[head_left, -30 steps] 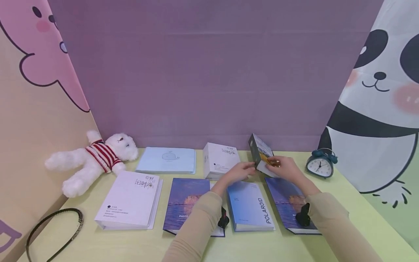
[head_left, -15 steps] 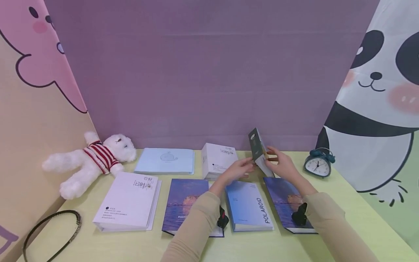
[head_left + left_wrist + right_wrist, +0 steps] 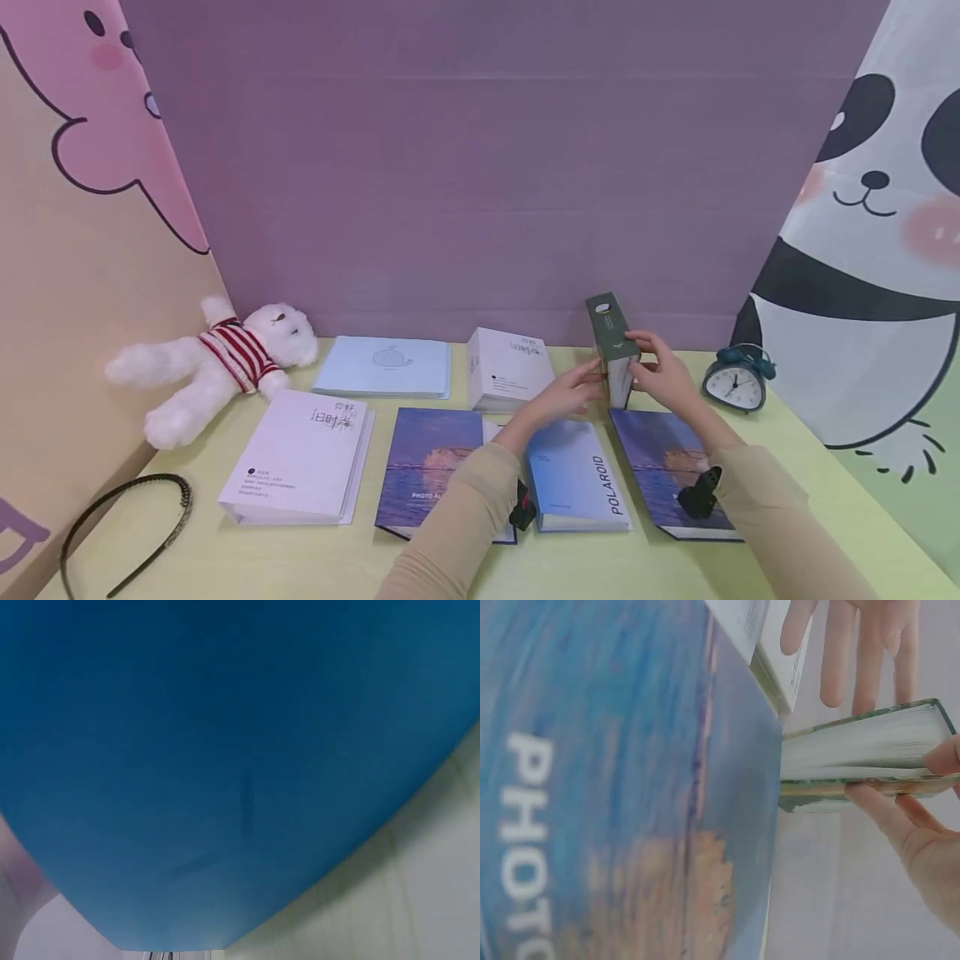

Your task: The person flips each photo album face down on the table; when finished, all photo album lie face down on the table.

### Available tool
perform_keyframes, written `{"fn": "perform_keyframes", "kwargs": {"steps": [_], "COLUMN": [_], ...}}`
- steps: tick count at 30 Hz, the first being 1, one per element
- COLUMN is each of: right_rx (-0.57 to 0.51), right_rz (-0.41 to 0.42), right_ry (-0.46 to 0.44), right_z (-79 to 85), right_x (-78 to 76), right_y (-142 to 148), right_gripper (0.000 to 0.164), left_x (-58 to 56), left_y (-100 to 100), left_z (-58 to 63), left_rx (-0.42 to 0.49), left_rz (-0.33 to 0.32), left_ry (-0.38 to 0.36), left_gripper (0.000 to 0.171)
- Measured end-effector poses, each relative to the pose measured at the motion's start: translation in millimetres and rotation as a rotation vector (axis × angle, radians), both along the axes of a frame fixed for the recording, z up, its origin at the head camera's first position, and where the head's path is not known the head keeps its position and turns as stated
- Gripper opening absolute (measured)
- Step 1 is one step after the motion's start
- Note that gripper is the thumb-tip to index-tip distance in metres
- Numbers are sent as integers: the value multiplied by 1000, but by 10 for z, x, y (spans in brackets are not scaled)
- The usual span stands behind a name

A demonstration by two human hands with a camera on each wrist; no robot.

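Gripping a green album [image 3: 609, 327] in the right hand [image 3: 663, 379], with thumb at the page end and fingers along the right-hand cover. Holding it on edge, spine up and page end facing the near side; can't tell if touching the worktop [image 3: 832, 525] underneath. Across from that, reaching with the left hand [image 3: 558, 396], straight loose fingers and nothing held, right up at the album's left side; can't say for sure if touching. Pretty tight just nearer than the right hand: hard up by the far edge of a sunset-cover album [image 3: 645, 442], partly under the right sleeve [image 3: 757, 492]. Tight around the left hand too, with a small white album [image 3: 506, 362] just beyond to the left, a blue POLAROID album [image 3: 573, 483] on its near side, then a seascape album [image 3: 431, 442] further left. Roomier to the right of the right hand, with a stretch of worktop before the alarm clock [image 3: 735, 387] and more past it to the side edge. Beyond both hands, not much depth before the purple backdrop [image 3: 480, 183]. Well left of the left hand: a whale album [image 3: 382, 367], a big white album [image 3: 296, 458], a plush bear [image 3: 232, 354].
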State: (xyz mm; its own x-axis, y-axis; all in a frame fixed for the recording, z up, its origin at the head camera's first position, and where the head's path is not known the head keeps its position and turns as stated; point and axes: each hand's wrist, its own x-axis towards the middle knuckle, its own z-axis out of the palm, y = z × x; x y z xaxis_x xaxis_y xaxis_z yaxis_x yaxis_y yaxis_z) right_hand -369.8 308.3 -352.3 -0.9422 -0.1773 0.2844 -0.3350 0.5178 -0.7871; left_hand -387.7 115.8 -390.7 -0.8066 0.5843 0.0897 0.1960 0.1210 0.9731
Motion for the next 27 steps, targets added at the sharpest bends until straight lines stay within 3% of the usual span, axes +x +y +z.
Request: {"fn": "perform_keyframes", "kwargs": {"steps": [6, 14, 19, 24, 27], "right_rx": [-111, 62, 121, 151, 170], "right_rz": [1, -99, -196, -236, -238], "right_ry": [-67, -75, -45, -27, -25], "right_z": [-47, -25, -7, 12, -12], "right_x": [15, 22, 55, 112, 114], "right_y": [63, 49, 35, 88, 160], "right_gripper": [52, 81, 84, 81, 79], "left_x": [16, 36, 27, 35, 48], "left_y": [12, -29, -31, -9, 11], "left_z": [-18, -50, -92, -103, -98], "left_rx": [-62, -146, -214, -379, -457], "left_rz": [-8, -57, -64, -26, -3], "left_ry": [-3, 40, 108, 240, 280], "left_gripper": [49, 50, 45, 41, 40]}}
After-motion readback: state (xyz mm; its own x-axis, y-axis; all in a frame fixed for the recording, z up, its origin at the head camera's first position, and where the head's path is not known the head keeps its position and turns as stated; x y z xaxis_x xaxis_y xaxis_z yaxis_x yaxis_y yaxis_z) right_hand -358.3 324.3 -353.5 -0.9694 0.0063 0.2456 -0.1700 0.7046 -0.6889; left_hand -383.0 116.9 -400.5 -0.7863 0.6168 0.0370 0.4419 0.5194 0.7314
